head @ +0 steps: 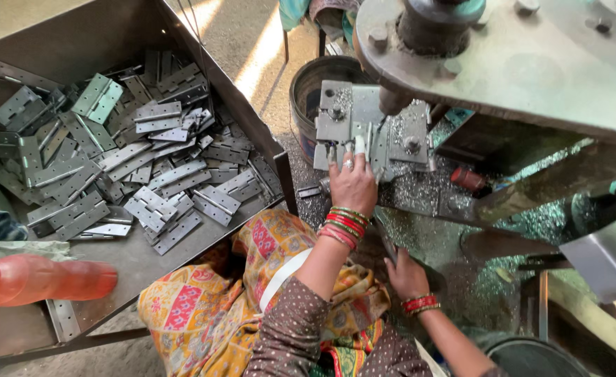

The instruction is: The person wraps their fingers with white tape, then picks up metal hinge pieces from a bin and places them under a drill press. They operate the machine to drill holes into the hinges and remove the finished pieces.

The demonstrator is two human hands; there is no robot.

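Left hand (353,183) – fingers clamped on hinge (361,139) (under drill) | right hand (405,276) – fingers curled, grip unclear

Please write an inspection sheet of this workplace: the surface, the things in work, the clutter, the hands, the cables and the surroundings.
Surface: machine table strewn with fine metal shavings.
Job's things: flat metal fixture under the machine head; a hinge piece seems pressed against it, partly hidden.
Clutter: metal tray with a loose pile of grey hinges; one hinge on the tray rim; orange plastic bottle lying on its side; small red thing among the shavings.
Hands: left hand at the fixture, fingers on the part; right hand lower, at the machine's edge, grip unclear.
Cables: nothing seen.
Surroundings: round bucket behind the fixture; dark round container at the bottom; sunlit floor.
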